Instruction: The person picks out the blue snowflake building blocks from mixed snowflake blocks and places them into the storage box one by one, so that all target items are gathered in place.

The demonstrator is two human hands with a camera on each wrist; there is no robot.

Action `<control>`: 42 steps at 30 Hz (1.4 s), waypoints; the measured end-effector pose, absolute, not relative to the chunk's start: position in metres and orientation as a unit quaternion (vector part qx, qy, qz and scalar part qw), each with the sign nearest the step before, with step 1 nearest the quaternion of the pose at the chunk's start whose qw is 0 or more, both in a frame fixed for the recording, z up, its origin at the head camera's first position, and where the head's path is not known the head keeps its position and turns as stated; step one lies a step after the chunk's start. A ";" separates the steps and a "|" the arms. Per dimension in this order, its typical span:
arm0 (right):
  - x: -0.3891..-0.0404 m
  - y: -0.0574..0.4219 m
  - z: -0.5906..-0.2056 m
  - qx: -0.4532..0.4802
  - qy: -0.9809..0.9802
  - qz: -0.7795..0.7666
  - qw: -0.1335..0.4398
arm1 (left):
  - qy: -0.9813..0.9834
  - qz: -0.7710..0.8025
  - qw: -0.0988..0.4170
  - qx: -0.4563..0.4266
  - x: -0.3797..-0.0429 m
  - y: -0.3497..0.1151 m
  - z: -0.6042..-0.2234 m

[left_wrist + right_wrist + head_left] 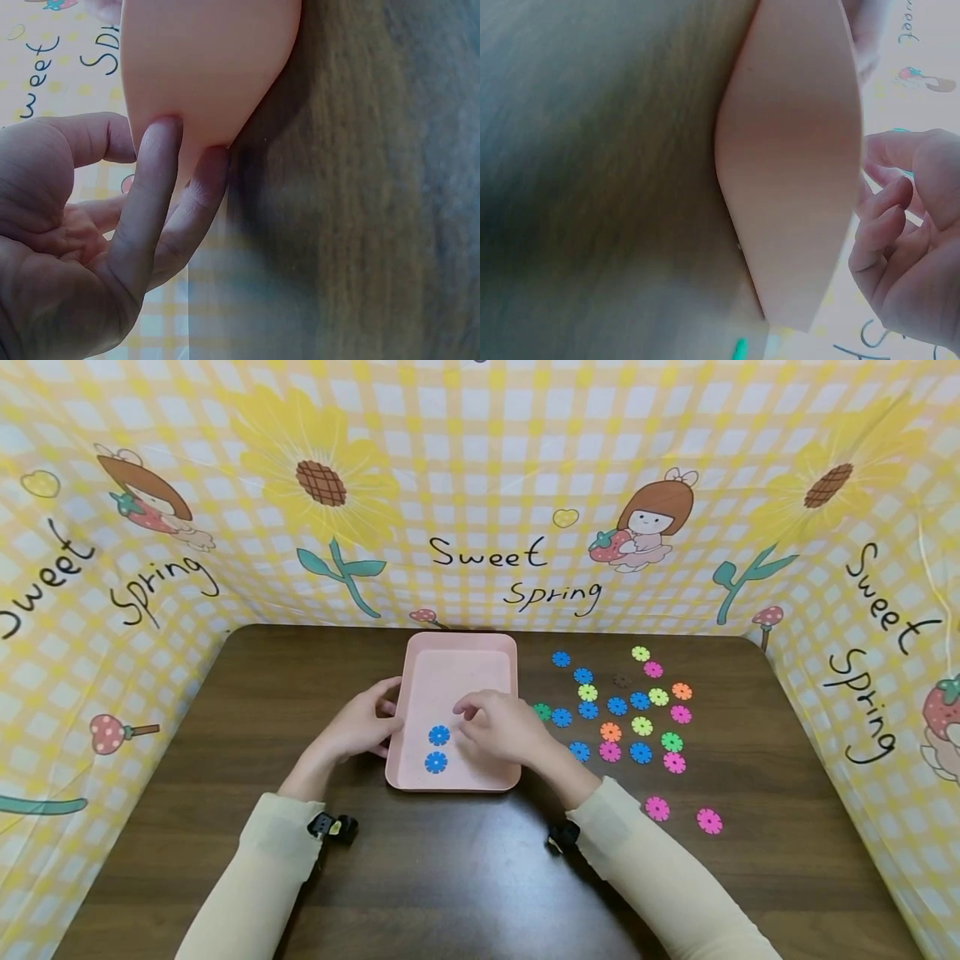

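Observation:
A pink rectangular tray (495, 664) lies on the brown table. Two blue notched plastic discs, the upper disc (438, 735) and the lower disc (436, 762), lie inside it toward the near left. My left hand (365, 720) grips the tray's left side, thumb at the rim and fingertips against the outer wall (210, 67). Over the tray's right half hovers my right hand (501, 727), fingers bent and pointing left. In the right wrist view, the tray wall (791, 150) partly hides its fingertips; I cannot tell whether they hold a disc.
Right of the tray, several discs lie scattered in blue, pink, yellow, green and orange, such as a blue disc (561, 717). Two pink discs, the nearer one (709, 821), lie close to my right sleeve (660, 877). A yellow checked cloth (480, 485) walls the table's back and sides.

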State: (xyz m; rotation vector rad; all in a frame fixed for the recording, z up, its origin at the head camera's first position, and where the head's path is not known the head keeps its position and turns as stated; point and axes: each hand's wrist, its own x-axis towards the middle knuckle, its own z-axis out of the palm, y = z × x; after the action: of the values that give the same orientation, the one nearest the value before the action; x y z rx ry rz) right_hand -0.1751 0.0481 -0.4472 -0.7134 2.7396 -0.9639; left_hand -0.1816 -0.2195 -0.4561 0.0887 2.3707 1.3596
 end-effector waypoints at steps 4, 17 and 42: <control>-0.171 0.063 -0.442 -0.237 0.908 -0.341 0.055 | 0.849 0.487 0.202 0.032 -0.182 -0.220 -0.456; -0.164 0.128 -0.440 -0.200 0.917 -0.343 0.037 | 0.846 0.491 0.204 0.029 -0.181 -0.220 -0.457; -0.155 0.202 -0.455 -0.202 0.946 -0.206 0.145 | 0.846 0.490 0.210 0.025 -0.179 -0.221 -0.455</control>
State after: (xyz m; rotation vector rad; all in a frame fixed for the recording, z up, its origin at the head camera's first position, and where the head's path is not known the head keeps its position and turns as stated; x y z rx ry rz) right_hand -0.1545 0.2017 -0.4550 -0.5817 2.7271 -0.5947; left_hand -0.1786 -0.2209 -0.4546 0.0683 2.3511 1.3620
